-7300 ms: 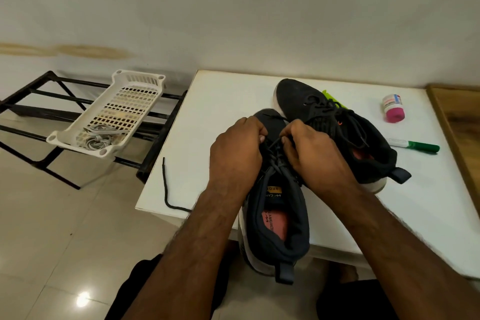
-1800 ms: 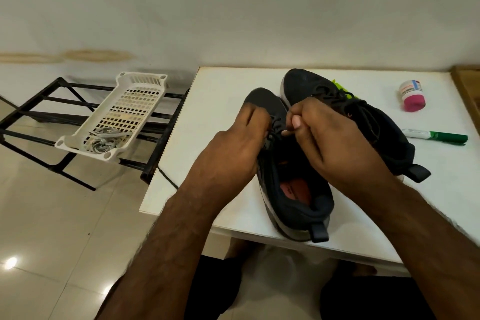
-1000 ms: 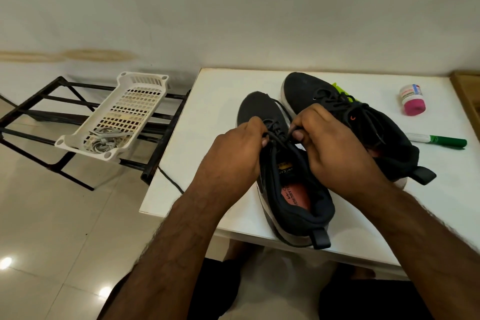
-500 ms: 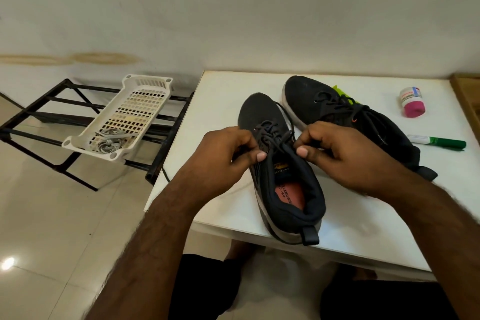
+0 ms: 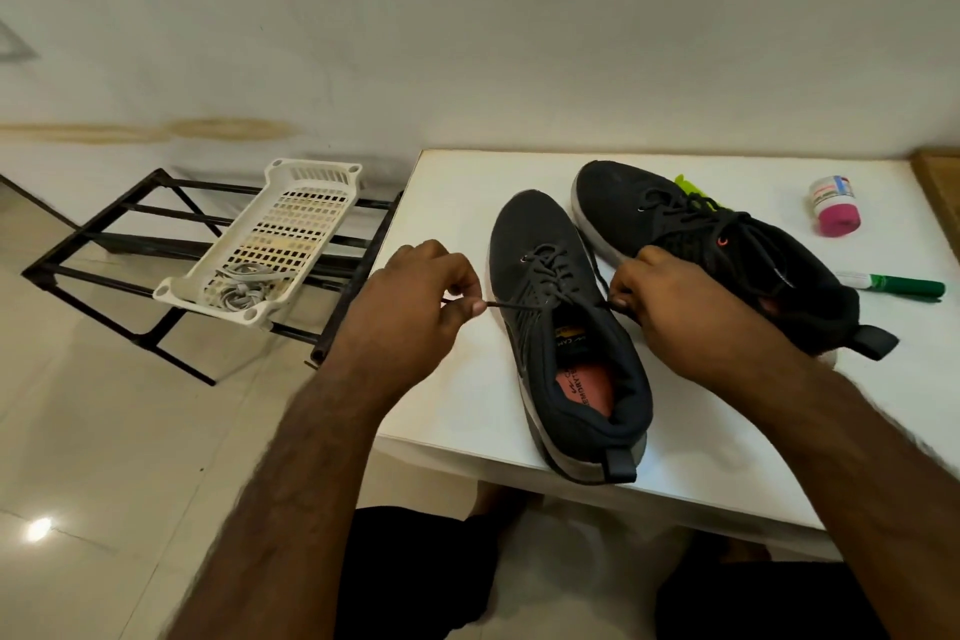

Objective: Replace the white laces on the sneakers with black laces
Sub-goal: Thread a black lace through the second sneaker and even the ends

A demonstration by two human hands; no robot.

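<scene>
I see the near black mesh sneaker on the white table; my left hand and right hand each pinch one end of its thin black lace, stretched taut across the tongue.

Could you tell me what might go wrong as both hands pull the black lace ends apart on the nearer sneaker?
1. The nearer dark knit sneaker has its heel over the edge of the white table; nothing pins it, so uneven pulling might tip it off.
2. The left hand only pinches the thin black lace near its end; it could slip free.
3. The right hand sits against the farther dark sneaker and may nudge it.
</scene>
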